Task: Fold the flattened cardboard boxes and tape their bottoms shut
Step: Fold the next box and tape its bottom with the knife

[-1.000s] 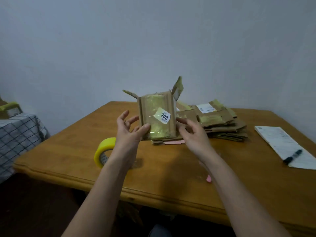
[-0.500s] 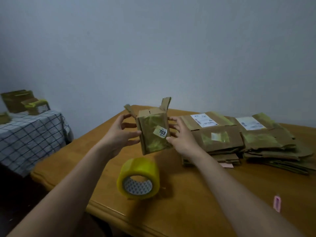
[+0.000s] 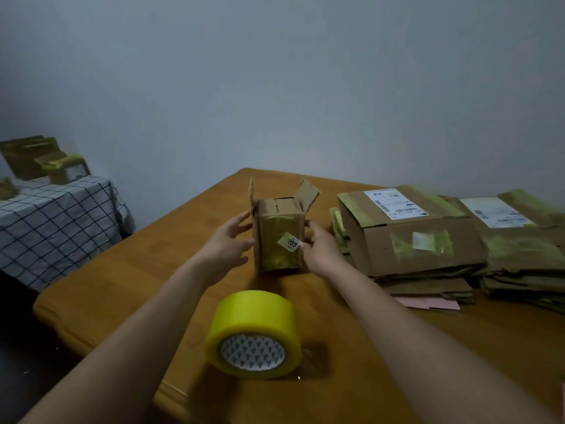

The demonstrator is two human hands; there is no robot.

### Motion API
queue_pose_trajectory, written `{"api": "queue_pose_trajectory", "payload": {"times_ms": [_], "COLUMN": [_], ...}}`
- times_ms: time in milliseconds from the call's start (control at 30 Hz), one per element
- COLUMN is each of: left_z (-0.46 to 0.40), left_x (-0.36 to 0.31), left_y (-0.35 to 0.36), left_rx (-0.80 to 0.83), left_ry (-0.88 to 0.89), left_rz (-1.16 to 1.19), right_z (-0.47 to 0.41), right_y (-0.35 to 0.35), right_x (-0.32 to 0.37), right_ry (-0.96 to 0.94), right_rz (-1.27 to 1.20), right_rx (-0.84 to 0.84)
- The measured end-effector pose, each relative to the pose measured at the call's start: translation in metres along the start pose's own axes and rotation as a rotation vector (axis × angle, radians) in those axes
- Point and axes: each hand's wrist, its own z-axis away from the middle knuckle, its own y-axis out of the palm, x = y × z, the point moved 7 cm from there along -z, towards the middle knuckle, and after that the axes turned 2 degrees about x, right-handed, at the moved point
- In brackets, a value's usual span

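A small cardboard box [image 3: 275,240] with a "203" sticker and yellowish tape on its front stands upright on the wooden table [image 3: 137,270]. Its top flaps are partly raised. My left hand [image 3: 224,249] holds its left side, thumb at the front edge. My right hand [image 3: 319,252] holds its right side with the thumb by the sticker. A yellow tape roll [image 3: 256,319] lies on the table nearer to me, between my forearms. Flattened cardboard boxes [image 3: 412,237] are stacked just right of the small box.
A second pile of flattened boxes [image 3: 526,249] lies at the far right. A pink sheet [image 3: 428,302] sticks out under the near stack. To the left stands a side table with a checked cloth [image 3: 55,221], with folded boxes [image 3: 36,157] on it.
Both hands brought the small box down from in the air and stood it upright on the table. My view swung left and down, so the tape roll appears closer.
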Motion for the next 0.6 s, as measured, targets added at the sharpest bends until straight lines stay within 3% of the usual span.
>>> {"api": "queue_pose_trajectory", "payload": {"times_ms": [100,167,267,333,467,600], "left_z": [0.004,0.014,0.039,0.058,0.084,0.079], "left_x": [-0.004,-0.018,-0.054,-0.081,-0.108,-0.08], "left_y": [-0.005,-0.017,-0.023,-0.009,0.067,0.149], "left_rx": [-0.055,-0.215,-0.463,-0.517,-0.312,0.0], "left_ry": [-0.045,-0.018,0.091,0.213,0.359,0.189], "left_rz": [-0.082,-0.203,-0.29,-0.294,-0.296,-0.307], "right_z": [0.01,0.023,0.05,0.07,0.102,0.125], "right_y": [-0.004,-0.02,-0.058,-0.088,-0.144,-0.178], "right_x": [0.002,0.006,0.008,0.0,-0.038,-0.087], "right_ry": [-0.003,-0.047,-0.138,-0.154,-0.066,0.099], "right_rz": [0.056,0.039,0.018,-0.025,-0.041,-0.078], "right_rx": [0.033,-0.003,-0.119,-0.21,-0.363,-0.462]}}
